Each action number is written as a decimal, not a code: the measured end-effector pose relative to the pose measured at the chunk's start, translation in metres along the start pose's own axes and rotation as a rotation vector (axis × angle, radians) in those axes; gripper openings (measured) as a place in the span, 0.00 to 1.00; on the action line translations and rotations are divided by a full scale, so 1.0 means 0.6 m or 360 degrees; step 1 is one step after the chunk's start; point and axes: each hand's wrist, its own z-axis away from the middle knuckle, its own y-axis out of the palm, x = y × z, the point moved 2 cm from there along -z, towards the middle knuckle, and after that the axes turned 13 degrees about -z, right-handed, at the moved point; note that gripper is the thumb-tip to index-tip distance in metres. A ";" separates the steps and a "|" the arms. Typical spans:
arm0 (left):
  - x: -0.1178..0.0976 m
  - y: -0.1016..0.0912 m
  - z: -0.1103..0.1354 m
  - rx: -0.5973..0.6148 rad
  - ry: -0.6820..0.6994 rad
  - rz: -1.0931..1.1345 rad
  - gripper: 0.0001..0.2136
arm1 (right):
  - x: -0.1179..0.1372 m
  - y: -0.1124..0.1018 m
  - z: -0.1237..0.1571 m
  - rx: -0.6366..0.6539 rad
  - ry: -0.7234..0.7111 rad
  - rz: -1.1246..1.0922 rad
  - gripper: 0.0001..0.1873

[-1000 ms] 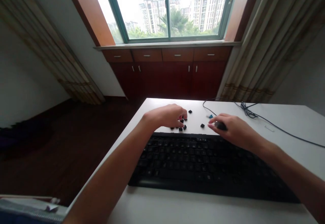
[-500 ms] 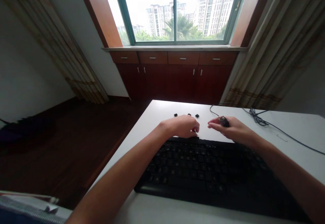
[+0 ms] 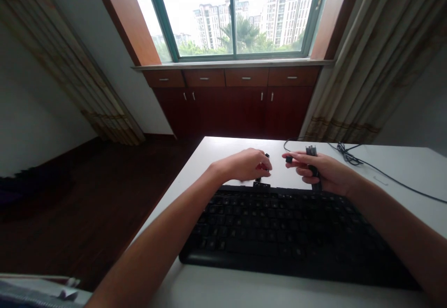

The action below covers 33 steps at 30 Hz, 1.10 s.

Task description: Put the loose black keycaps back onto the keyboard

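My left hand [image 3: 248, 164] is over the white table just behind the black keyboard [image 3: 244, 240]. Its fingers are curled inward, and what they hold, if anything, is hidden. A small black piece [image 3: 258, 179] shows just below the fingertips, close to the keyboard's back edge. To the right, my right hand [image 3: 330, 170] pinches a small black keycap-like piece [image 3: 288, 159] between thumb and forefinger. The other fingers of that hand wrap round a dark stick-shaped tool [image 3: 310, 150] with a greyish upper end. Both forearms reach over the keyboard.
Another small black piece [image 3: 267, 155] lies beyond my left hand. A bundled black cable [image 3: 345, 154] runs along the right of the white table [image 3: 213, 152]. Near it lies a thin bent wire [image 3: 380, 181]. Dark red cabinets [image 3: 244, 112] stand under the window.
My right hand has turned, so the pinched black piece and the upright tool now show. My left hand has lifted slightly from the keyboard's back edge. The view has shifted a little.
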 end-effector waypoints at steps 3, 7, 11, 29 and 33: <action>-0.004 -0.012 0.003 -0.0015 0.0045 0.0053 0.09 | 0.001 0.004 0.001 -0.0029 -0.0003 0.0051 0.16; -0.006 -0.022 0.007 -0.0034 -0.0037 0.0076 0.09 | 0.006 0.009 0.004 -0.0007 -0.0087 0.0371 0.23; -0.006 -0.018 0.009 0.0132 -0.0091 0.0106 0.07 | 0.014 0.012 0.011 0.0074 -0.0187 0.0639 0.29; -0.023 -0.026 0.005 0.0074 -0.0021 0.0086 0.08 | 0.049 0.020 0.036 -0.0007 -0.0444 0.1219 0.26; -0.016 -0.033 0.007 -0.0169 -0.0228 0.0301 0.11 | 0.053 0.033 0.044 0.0139 -0.0502 0.1344 0.28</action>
